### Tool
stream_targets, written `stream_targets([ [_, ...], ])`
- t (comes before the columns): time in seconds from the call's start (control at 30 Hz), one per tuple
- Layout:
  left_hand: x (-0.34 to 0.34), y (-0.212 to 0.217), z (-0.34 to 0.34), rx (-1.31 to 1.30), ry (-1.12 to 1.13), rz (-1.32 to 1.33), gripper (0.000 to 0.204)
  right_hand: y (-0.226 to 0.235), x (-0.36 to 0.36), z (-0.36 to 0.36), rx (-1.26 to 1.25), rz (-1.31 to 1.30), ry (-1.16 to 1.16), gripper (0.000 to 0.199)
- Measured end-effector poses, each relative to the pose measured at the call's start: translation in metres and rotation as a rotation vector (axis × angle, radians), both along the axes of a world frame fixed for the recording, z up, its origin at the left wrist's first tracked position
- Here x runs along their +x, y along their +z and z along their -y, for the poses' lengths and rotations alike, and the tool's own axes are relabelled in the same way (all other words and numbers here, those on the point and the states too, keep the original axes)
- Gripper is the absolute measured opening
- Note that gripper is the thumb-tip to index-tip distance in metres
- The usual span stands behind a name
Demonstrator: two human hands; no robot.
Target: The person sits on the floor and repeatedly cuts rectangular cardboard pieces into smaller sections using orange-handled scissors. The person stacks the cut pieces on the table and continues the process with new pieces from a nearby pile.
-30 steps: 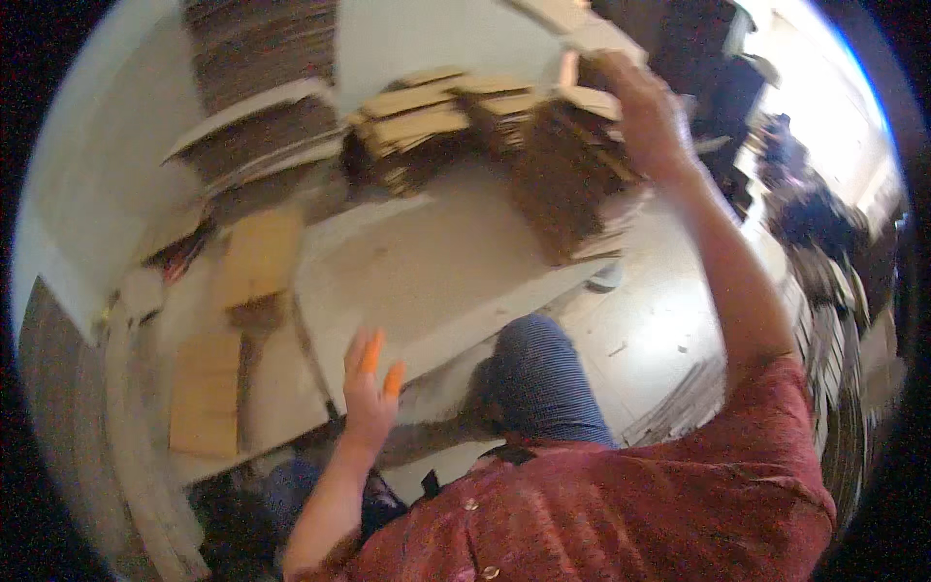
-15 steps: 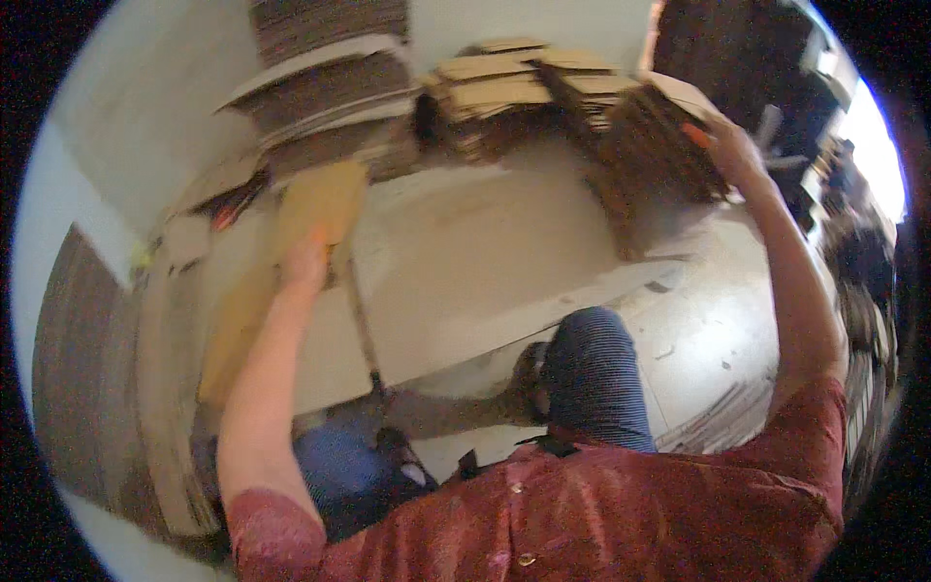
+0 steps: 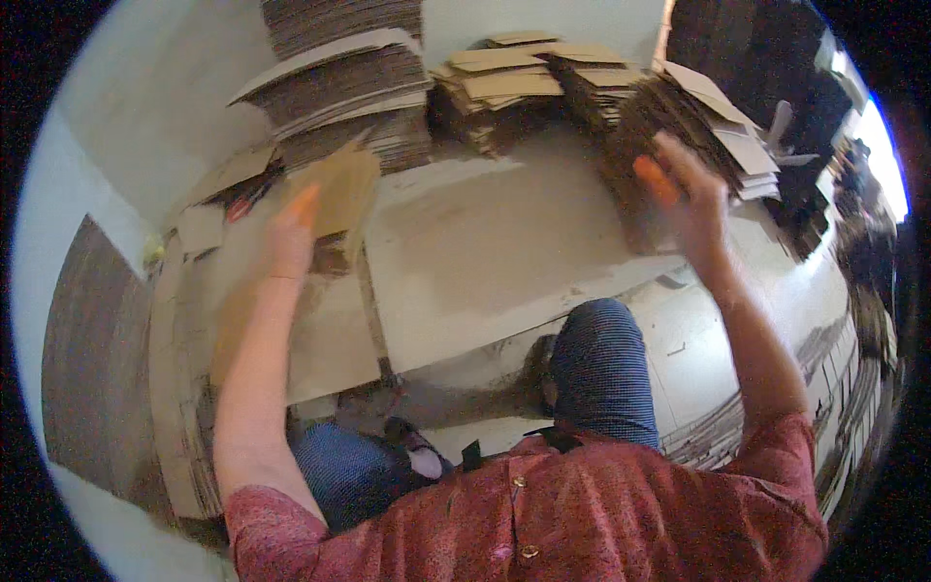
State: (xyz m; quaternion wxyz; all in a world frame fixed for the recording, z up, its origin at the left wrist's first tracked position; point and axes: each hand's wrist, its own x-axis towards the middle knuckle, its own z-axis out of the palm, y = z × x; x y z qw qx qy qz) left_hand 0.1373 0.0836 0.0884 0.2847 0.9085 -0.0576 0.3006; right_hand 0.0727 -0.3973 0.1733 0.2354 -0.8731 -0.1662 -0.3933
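We are reaching the left hand (image 3: 291, 238) forward and to the left, its fingers extended over a flat brown corrugated cardboard sheet (image 3: 339, 189) lying on the left pile; the picture is blurred there, so we cannot tell whether the fingers are gripping the sheet or only touching it. We are holding the right hand (image 3: 693, 199) raised with its fingers spread and released, just in front of a leaning stack of folded brown cardboard blanks (image 3: 703, 116) on the right, and it is grasping nothing. An orange covering is showing on one fingertip of each hand.

Between the two hands a broad pale cardboard panel (image 3: 485, 252) is lying flat on the floor. Behind it, tall stacks of flattened brown cardboard (image 3: 349, 78) are standing against the pale wall (image 3: 145, 107). Our knee in blue patterned trousers (image 3: 601, 359) is resting just below the panel, and further loose cardboard sheets (image 3: 184, 388) are lying along the left edge.
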Motion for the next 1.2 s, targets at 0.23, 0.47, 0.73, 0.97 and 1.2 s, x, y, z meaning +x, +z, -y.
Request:
stream_targets([
  [0.23, -0.12, -0.042, 0.128, 0.2, -0.649, 0.141, 0.037, -0.092, -0.035, -0.113, 1.057, -0.993, 0.654, 0.044],
  [0.47, -0.157, -0.064, 0.046, 0.333, 0.08, -0.054, 0.064, -0.121, -0.062, -0.121, 0.817, -0.74, 0.494, 0.021],
  [0.73, -0.159, -0.08, -0.088, 0.414, 0.526, -0.672, 0.034, -0.109, -0.077, -0.128, 0.511, -0.894, 0.529, 0.024],
  [0.97, -0.144, -0.029, -0.091, 0.51, 0.472, -0.529, 0.022, -0.113, -0.08, -0.151, 0.685, -0.815, 0.649, 0.017],
  [1.2, -0.152, 0.032, 0.014, 0.188, 0.189, -0.494, 0.023, -0.084, -0.085, -0.183, 0.996, -0.584, 0.901, 0.025],
])
